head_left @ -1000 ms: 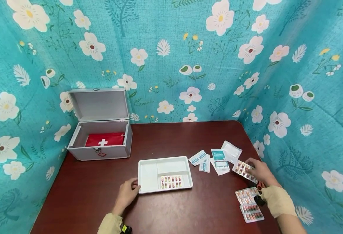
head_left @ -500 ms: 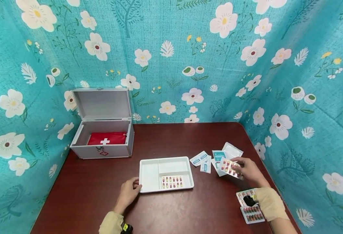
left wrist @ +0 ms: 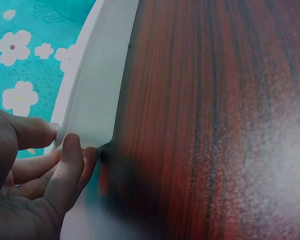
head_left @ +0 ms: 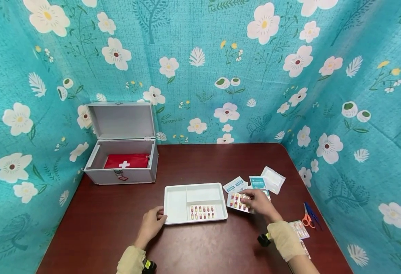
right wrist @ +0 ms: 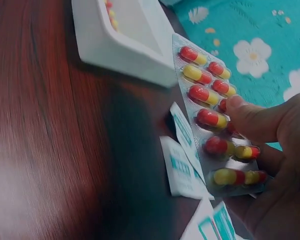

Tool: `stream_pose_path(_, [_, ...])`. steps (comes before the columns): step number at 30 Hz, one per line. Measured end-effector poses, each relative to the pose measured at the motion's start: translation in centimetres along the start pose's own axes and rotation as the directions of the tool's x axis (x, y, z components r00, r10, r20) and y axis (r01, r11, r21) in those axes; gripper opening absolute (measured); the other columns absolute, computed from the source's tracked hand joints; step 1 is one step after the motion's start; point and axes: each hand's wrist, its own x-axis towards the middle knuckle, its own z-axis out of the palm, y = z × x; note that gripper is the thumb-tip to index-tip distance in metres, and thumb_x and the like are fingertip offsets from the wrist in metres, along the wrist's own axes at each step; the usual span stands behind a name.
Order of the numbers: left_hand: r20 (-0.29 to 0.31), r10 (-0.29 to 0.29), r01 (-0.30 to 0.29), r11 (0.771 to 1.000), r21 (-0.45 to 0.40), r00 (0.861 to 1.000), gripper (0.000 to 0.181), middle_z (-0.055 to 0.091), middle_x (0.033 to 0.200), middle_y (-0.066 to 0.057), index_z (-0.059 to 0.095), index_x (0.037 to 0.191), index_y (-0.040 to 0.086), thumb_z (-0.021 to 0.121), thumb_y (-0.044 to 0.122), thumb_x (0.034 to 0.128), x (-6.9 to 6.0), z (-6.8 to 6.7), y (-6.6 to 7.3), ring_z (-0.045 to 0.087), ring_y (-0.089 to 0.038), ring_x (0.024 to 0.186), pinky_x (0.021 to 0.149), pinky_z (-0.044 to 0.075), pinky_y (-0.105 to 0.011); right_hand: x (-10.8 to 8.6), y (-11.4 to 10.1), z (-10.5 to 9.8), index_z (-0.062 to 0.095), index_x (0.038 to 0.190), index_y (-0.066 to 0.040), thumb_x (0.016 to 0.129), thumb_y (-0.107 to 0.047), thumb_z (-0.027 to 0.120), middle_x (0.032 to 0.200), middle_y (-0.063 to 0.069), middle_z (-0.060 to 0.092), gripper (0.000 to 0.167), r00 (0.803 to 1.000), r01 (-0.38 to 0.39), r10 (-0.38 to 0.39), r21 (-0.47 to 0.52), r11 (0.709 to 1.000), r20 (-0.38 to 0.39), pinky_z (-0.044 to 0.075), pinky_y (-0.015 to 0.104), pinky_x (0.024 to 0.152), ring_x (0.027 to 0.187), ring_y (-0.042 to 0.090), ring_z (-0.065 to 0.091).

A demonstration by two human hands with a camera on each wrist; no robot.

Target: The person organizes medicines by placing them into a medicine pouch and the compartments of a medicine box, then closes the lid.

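A white divided tray [head_left: 175,204] lies on the table, with a blister pack of red-and-yellow capsules [head_left: 202,212] in its lower right compartment. At the tray's left edge, my left hand [head_left: 150,224] pinches the rim; the left wrist view shows the thumb [left wrist: 37,134] on one side and fingers on the other. My right hand [head_left: 262,205] holds a second blister pack [head_left: 236,201], tilted, just right of the tray. In the right wrist view, the thumb [right wrist: 255,117] presses on the capsule side of this pack [right wrist: 207,120].
White and teal packets [head_left: 235,184] and a white packet [head_left: 273,179] lie right of the tray. Orange-handled scissors [head_left: 308,220], a blue item [head_left: 312,215] and more blister packs [head_left: 299,229] are at the right. An open silver case [head_left: 125,177] holds a red pouch [head_left: 135,161].
My right hand has lifted the blister pack from the right side and carried it left, near the tray. The scissors have come into fuller view. My left hand stays at the tray's edge.
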Motion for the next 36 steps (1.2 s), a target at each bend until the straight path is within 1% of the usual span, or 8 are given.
stream_pose_path(4, [0.007,-0.017,0.017,1.000,0.017,1.000,0.031,0.075,0.095,-0.015,0.068,0.114,-0.008,0.072,0.004,0.0857,0.0,0.1,0.0,0.072,-0.022,0.084,0.075,0.057,-0.031,0.6,-0.9,1.4,0.070,0.113,0.006,0.087,-0.002,0.072,0.089,0.017,0.071,0.026,1.000,0.023,-0.023,-0.004,1.000,0.017,0.050,0.024,0.051,0.056,0.005,0.057])
stream_pose_path(10, [0.000,-0.027,0.027,0.999,0.020,1.000,0.030,0.075,0.094,-0.014,0.068,0.114,-0.006,0.071,0.006,0.0866,0.1,0.0,0.2,0.072,-0.022,0.084,0.076,0.058,-0.034,1.6,-2.5,3.6,0.071,0.114,0.003,0.087,-0.003,0.072,0.095,0.019,0.072,0.028,0.998,0.044,-0.045,0.022,0.999,0.040,0.051,0.024,0.051,0.056,0.005,0.058])
stream_pose_path(15, [-0.006,-0.023,0.024,0.999,0.023,1.000,0.030,0.075,0.094,-0.015,0.069,0.114,-0.005,0.071,0.006,0.0866,0.2,0.1,-0.1,0.073,-0.024,0.085,0.077,0.058,-0.036,2.3,-3.7,5.7,0.073,0.112,-0.002,0.086,-0.004,0.073,0.096,0.014,0.074,0.025,0.994,0.096,-0.094,-0.034,0.995,0.046,0.050,0.021,0.059,0.065,0.000,0.056])
stream_pose_path(19, [-0.009,-0.013,0.013,1.000,0.016,1.000,0.029,0.075,0.095,-0.016,0.069,0.114,-0.006,0.071,0.005,0.0864,0.1,0.2,-0.2,0.073,-0.024,0.085,0.077,0.059,-0.036,2.8,-4.7,7.4,0.071,0.107,-0.007,0.085,-0.005,0.075,0.081,0.006,0.070,0.023,0.990,0.137,-0.133,-0.069,0.988,0.053,0.045,0.019,0.059,0.062,0.000,0.051])
stream_pose_path(22, [-0.012,-0.011,0.011,1.000,0.013,1.000,0.029,0.075,0.095,-0.015,0.069,0.113,-0.006,0.071,0.005,0.0862,0.1,0.3,-0.3,0.073,-0.024,0.085,0.077,0.058,-0.035,3.1,-5.3,8.4,0.066,0.103,-0.009,0.084,-0.004,0.076,0.070,0.001,0.065,0.022,0.986,0.158,-0.153,-0.082,0.984,0.060,0.042,0.019,0.056,0.057,0.000,0.049])
stream_pose_path(24, [-0.014,-0.018,0.018,1.000,0.012,1.000,0.028,0.075,0.095,-0.014,0.069,0.112,-0.005,0.071,0.005,0.0861,0.2,0.4,-0.3,0.072,-0.023,0.084,0.076,0.058,-0.035,3.3,-5.6,8.9,0.063,0.100,-0.009,0.083,-0.004,0.076,0.067,0.000,0.064,0.023,0.984,0.173,-0.167,-0.102,0.980,0.065,0.041,0.020,0.056,0.056,0.000,0.048])
stream_pose_path(30, [-0.009,-0.022,0.022,1.000,0.014,1.000,0.029,0.075,0.095,-0.014,0.069,0.113,-0.006,0.071,0.005,0.0862,0.2,0.5,-0.4,0.072,-0.023,0.085,0.076,0.058,-0.036,3.6,-6.0,10.4,0.062,0.098,-0.012,0.083,-0.006,0.077,0.073,-0.002,0.067,0.022,0.975,0.219,-0.205,-0.210,0.953,0.084,0.043,0.021,0.062,0.062,0.000,0.049])
stream_pose_path(36, [-0.006,-0.014,0.014,1.000,0.006,1.000,0.030,0.075,0.096,-0.016,0.068,0.114,-0.007,0.071,0.005,0.0867,0.1,0.4,-0.5,0.073,-0.025,0.086,0.077,0.059,-0.037,3.5,-6.0,12.1,0.062,0.096,-0.013,0.083,-0.008,0.077,0.086,0.004,0.073,0.020,0.974,0.225,-0.216,-0.308,0.925,0.063,0.050,0.029,0.068,0.075,0.012,0.064])
